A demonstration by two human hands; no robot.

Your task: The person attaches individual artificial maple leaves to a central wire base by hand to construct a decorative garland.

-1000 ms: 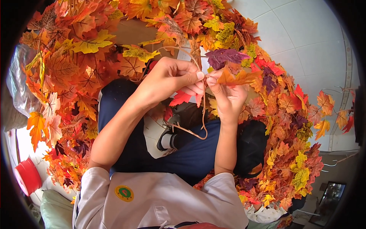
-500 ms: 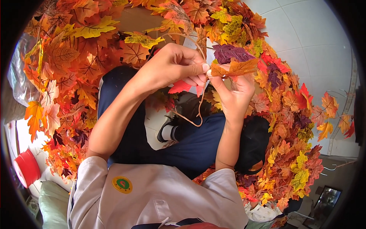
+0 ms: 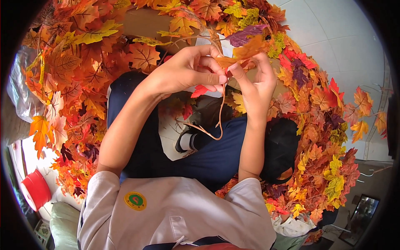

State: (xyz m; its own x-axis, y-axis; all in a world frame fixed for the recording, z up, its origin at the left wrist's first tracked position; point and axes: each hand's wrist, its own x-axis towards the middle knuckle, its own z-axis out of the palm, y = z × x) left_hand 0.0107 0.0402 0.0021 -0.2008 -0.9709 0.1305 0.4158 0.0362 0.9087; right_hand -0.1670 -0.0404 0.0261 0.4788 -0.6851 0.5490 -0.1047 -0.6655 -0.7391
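My left hand (image 3: 189,71) pinches a thin brown artificial vine stem (image 3: 221,110) between thumb and fingers. Just right of it, my right hand (image 3: 254,81) is closed with thumb and fingertips on an orange-brown artificial leaf (image 3: 250,49) attached near the stem. A dark purple leaf (image 3: 245,36) sticks out behind the orange one. Below the hands the stem hangs in a loose curve over my lap. A small red leaf (image 3: 200,91) shows beneath the left fingers. The exact joint of leaf and stem is partly hidden by the fingertips.
Artificial autumn garlands (image 3: 71,83) in orange, red and yellow lie heaped around my crossed legs. Brown cardboard (image 3: 150,23) shows among them ahead. At the left are a red spool (image 3: 36,189) and clear plastic wrapping (image 3: 25,83). Pale floor tiles (image 3: 329,33) lie far right.
The orange-brown leaf has swung upward, with my right fingers higher and raised around it. My left hand keeps its pinch on the stem. The view has shifted slightly.
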